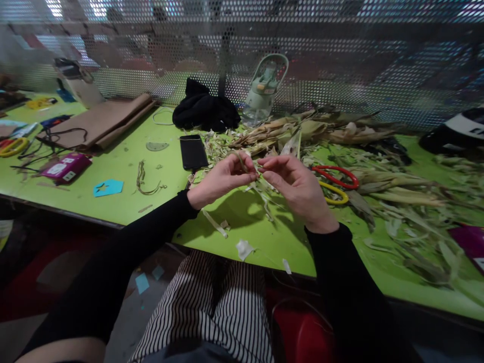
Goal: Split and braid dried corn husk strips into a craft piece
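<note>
Both hands meet above the green table (212, 237), at the near side of a heap of dried corn husks. My left hand (227, 176) is closed, thumb against fingers, on a thin corn husk strip (265, 204) that hangs down between the hands. Facing it, my right hand (297, 189) has its fingers and thumb pinched at the same strip; the exact contact is partly hidden. Red-and-yellow-handled scissors (335, 177) lie beside my right hand. Long dried husks (298, 128) and shredded bits spread behind and to the right.
Behind my left hand lie a black phone (193, 152) and a black cloth (206, 111). A green bottle (262, 93) stands against the perforated metal screen (321, 65). Leftward are twisted husk cord (141, 176), a blue tag (108, 187), a purple box (68, 167) and brown paper (100, 121).
</note>
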`<state>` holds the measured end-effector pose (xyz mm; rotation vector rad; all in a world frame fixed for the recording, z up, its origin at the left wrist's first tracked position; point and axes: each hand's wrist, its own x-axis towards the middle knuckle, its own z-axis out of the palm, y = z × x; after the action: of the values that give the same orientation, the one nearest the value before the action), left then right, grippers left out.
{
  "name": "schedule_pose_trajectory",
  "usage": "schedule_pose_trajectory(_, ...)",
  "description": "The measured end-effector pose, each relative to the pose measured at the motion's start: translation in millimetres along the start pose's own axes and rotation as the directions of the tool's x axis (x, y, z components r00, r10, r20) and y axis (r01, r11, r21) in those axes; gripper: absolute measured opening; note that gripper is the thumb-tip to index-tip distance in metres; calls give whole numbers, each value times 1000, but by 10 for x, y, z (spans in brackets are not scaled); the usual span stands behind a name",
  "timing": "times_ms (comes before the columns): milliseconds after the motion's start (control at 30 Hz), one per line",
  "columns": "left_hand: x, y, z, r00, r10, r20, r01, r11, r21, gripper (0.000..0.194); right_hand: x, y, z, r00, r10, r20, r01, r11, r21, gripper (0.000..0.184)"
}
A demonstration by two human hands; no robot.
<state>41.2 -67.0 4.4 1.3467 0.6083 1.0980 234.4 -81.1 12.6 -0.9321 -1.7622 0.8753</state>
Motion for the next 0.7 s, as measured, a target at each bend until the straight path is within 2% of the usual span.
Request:
schedule_pose_trajectory(67,-18,26,28,997,75,-15,-73,991,114,23,-4,40,23,997,62,40,-64,996,66,31)
schedule_pose_trajectory(200,-41,23,53,982,190,-7,-176,921,347,17,-6,77,68,994,83,73,-84,996,21,36)
schedule_pose_trajectory(367,-48,-22,51,983,184,-12,-157,867,473,12,-6,64,71,992,107,66,-102,992,-72,33)
schedule_pose_trajectory(600,-65,-13,57,979,205,-20,-134,707,694,9,-22,8,95,989,143,39,-131,965,-229,22)
schedule_pose_trajectory(700,-52,-20,53,968,252,-14,-164,669,725,11,-21,0,95,989,140,46,-130,975,-181,19)
